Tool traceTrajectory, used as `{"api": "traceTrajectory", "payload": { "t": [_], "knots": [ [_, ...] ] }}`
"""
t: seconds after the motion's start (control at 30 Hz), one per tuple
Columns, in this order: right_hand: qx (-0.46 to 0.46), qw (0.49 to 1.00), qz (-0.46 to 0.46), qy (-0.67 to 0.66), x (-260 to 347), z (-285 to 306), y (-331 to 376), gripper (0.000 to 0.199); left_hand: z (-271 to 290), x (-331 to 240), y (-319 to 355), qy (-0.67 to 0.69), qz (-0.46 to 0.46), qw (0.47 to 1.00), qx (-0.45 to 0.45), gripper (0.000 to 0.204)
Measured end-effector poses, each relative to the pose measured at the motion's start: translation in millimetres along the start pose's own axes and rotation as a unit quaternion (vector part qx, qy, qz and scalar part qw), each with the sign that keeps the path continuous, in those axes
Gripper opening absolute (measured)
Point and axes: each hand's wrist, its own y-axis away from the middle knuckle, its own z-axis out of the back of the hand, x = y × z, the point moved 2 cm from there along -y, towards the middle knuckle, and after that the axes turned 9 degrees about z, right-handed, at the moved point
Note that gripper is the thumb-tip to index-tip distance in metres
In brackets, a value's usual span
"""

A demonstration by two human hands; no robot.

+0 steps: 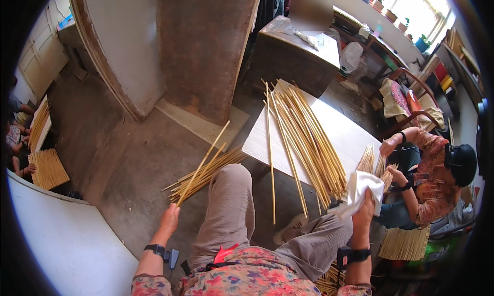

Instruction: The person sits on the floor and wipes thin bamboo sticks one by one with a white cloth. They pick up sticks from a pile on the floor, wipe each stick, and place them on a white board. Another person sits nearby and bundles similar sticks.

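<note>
In the lower left of the frame, the wearer's left hand (169,221) curls its fingers around the near end of a long, thin, yellow wooden stick (203,164), which slants up and to the right, away from the body. Below it in the view, past the left knee, a loose pile of similar yellow sticks (205,178) lies on the grey floor, fanned toward the left. At right of centre, the right hand (364,211) grasps a crumpled white cloth (363,187); its fingers are partly hidden by the folds, but they look bent around the fabric. The cloth hangs just beside the near ends of a thick spread of yellow sticks (311,136), which lies lengthwise on a pale rectangular wooden table (337,126) in the centre right. Two of these sticks lie apart, on the spread's left side. At the right edge, a co-worker in a red patterned shirt and black cap (437,201) holds a bunch of thin tan stalks (380,167). As for progress, one stick is in hand, apparently mid-handling, and the work looks well short of finished, since many sticks lie loose in both groups; which of these have been dealt with cannot be told.
</note>
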Motion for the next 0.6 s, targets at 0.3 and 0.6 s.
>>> {"api": "traceTrajectory", "payload": {
  "t": [0.3, 0.6],
  "knots": [
    [-0.132, 0.990, -0.027, 0.033, 12.7, 59.8, 81.4, 0.035, -59.0, -12.3, -87.1, -0.035, -0.061, 0.997, 0.015, 0.015],
    [-0.218, 0.970, -0.037, 0.101, 7.0, 59.0, 80.7, 0.035, -129.3, -3.9, -170.9, -0.113, 0.003, 0.989, 0.091, 0.017]
  ]
}}
